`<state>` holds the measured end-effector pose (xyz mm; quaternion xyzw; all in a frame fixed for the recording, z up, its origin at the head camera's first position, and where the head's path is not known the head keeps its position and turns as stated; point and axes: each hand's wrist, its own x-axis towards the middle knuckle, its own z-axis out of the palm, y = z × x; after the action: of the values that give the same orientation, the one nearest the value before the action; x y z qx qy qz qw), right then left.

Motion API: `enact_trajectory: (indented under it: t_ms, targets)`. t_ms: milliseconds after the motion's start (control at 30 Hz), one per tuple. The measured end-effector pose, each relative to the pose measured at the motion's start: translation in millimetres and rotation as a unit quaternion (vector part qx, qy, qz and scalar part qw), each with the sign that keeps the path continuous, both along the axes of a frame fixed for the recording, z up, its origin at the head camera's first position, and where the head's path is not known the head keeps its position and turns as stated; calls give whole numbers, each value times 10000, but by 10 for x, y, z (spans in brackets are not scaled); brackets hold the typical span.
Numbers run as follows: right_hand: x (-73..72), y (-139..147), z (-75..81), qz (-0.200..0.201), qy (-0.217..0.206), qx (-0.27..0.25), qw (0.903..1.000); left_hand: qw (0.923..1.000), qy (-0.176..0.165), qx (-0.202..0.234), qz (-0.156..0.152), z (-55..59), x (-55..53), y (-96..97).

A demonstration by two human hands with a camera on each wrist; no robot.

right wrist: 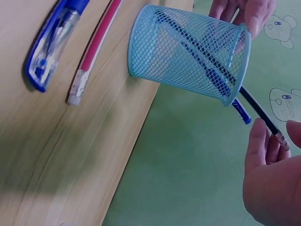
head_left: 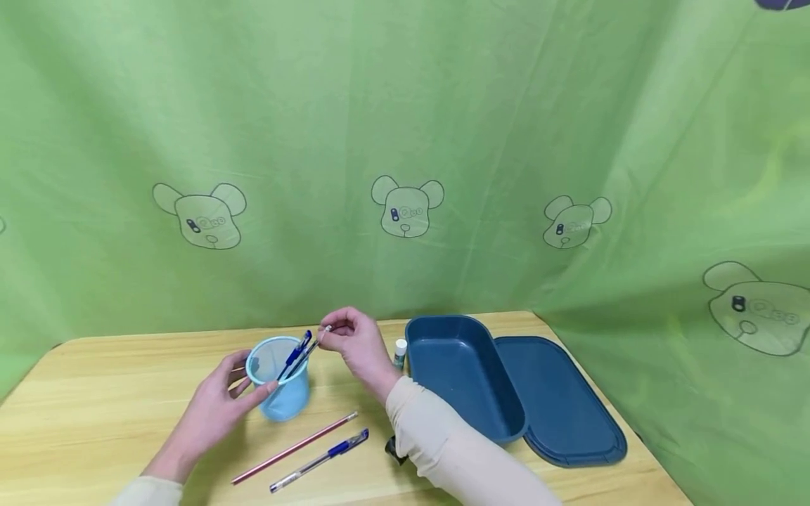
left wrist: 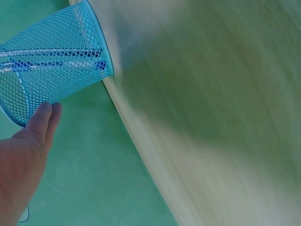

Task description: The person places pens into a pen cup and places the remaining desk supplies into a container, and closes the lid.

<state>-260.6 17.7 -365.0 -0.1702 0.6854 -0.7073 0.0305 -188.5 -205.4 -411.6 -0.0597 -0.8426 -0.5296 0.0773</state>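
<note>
A light blue mesh pen cup [head_left: 286, 404] stands upright on the table. My left hand [head_left: 215, 399] grips its rim from the left, thumb on the near side and fingers behind. Inside the cup lean a blue-capped pen [head_left: 296, 355] and a dark pencil [right wrist: 257, 109], both jutting past the rim to the right. At the pencil's eraser end, my right hand [head_left: 359, 344] pinches it between thumb and fingers. On the table in front of the cup lie a red pencil [head_left: 296, 448] with a white eraser and another blue-capped clear pen [head_left: 321, 460].
Right of the hands sits an open dark blue box [head_left: 465, 376], its lid [head_left: 566, 404] lying flat beside it. A small white-capped glue stick [head_left: 400, 353] stands at the box's left side. Some black object [head_left: 395, 451] is partly hidden under the right sleeve. Green curtain encloses the table's back and right.
</note>
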Motion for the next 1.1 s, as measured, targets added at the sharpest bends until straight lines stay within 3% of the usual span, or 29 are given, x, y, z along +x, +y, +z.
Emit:
enact_trajectory:
  t_ms: [300, 600, 867, 1100]
  targets:
    - [-28, 116, -36, -224, 165, 399, 9988, 10000, -20, 61, -47, 2, -10, 16]
    - [147, 325, -35, -218, 253, 648, 9973, 9999, -91, 125, -26, -16, 8, 15]
    - [332, 447, -29, 64, 319, 1008, 9944, 9994, -31, 333, -114, -11, 20, -4]
    - [447, 510, -99, 655, 192, 1494, 9864, 9994, -46, 329, -136, -11, 14, -5]
